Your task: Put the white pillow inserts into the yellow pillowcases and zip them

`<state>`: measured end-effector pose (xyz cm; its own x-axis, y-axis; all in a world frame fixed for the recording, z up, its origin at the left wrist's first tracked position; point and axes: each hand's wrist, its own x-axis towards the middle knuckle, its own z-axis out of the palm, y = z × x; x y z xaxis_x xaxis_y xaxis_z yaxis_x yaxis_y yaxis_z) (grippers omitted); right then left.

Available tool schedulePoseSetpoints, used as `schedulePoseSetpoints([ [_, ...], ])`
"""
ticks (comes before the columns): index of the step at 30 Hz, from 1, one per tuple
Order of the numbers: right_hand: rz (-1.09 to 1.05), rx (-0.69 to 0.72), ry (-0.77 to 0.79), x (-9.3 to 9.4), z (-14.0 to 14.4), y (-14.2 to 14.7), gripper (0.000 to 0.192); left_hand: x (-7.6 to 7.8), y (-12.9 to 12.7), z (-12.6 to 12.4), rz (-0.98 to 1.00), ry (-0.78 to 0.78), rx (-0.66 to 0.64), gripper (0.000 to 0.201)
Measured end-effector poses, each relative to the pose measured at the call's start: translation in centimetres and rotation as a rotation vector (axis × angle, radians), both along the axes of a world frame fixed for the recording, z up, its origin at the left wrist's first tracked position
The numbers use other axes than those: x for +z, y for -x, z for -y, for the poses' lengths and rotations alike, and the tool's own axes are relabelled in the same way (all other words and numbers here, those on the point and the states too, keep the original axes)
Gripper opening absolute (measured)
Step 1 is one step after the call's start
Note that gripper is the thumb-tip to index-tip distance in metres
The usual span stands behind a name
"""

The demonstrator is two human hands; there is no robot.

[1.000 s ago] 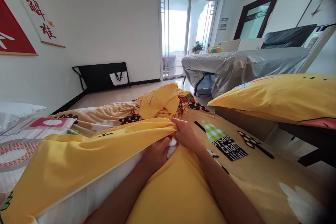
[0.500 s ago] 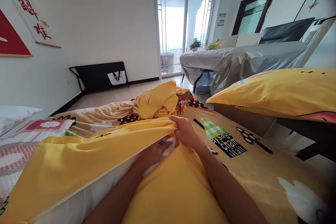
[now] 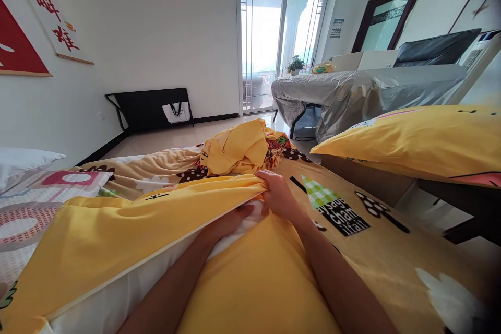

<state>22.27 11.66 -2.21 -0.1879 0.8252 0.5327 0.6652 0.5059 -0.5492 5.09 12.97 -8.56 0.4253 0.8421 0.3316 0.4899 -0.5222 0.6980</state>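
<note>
From the head camera we see little change from half a second ago: our left hand [image 3: 230,219] has slid a touch deeper under the yellow pillowcase [image 3: 129,224], so less of the white pillow [image 3: 117,292] corner shows at the opening, while our right hand [image 3: 278,195] stays where it was on the cloth's far corner.

Our left forearm runs up from the bottom edge and the hand lies flat inside the opening, fingers stretched forward and pressed on the white pillow; its fingertips are partly hidden by the flap, so we cannot tell whether they pinch anything. Our right arm comes in from the lower right, wrist bent inward, fingers curled shut on the pillowcase edge, thumb on top, lifting the flap just above the left hand.

The pillowcase and pillow lie across the patterned bedspread [image 3: 352,229] right in front of us. A crumpled yellow cloth [image 3: 235,148] sits just beyond the hands. A second yellow pillow [image 3: 422,138] rests to the right, and a covered table [image 3: 352,88] stands near the glass door [image 3: 279,42].
</note>
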Motion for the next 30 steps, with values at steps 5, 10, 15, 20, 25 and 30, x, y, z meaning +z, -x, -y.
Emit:
schedulePoseSetpoints([
  [5, 0.014, 0.010, -0.019, -0.2, -0.2, 0.1, 0.026, 1.4, -0.1, 1.2, 0.166, 0.230, -0.063, 0.044],
  [10, 0.024, 0.009, 0.004, -0.2, -0.2, 0.2, 0.026, 2.3, -0.6, 2.3, 0.196, 0.230, -0.103, 0.042],
  [15, -0.046, 0.035, 0.061, -0.2, -0.1, 0.2, 0.031, 2.7, -1.5, 2.3, 0.222, 0.275, 0.044, 0.042],
  [20, -0.107, 0.081, 0.129, -0.1, 0.3, 0.3, 0.034, 2.7, -2.0, 1.7, 0.438, 0.423, 0.050, 0.049],
  [25, -0.140, 0.095, 0.174, 0.0, 0.3, 0.4, 0.030, 2.5, -2.4, 0.9, 0.609, 0.498, -0.013, 0.050],
  [30, -0.173, 0.138, 0.191, -1.0, -0.3, 0.5, 0.036, 1.8, -2.9, -0.1, 0.731, 0.536, -0.010, 0.049],
])
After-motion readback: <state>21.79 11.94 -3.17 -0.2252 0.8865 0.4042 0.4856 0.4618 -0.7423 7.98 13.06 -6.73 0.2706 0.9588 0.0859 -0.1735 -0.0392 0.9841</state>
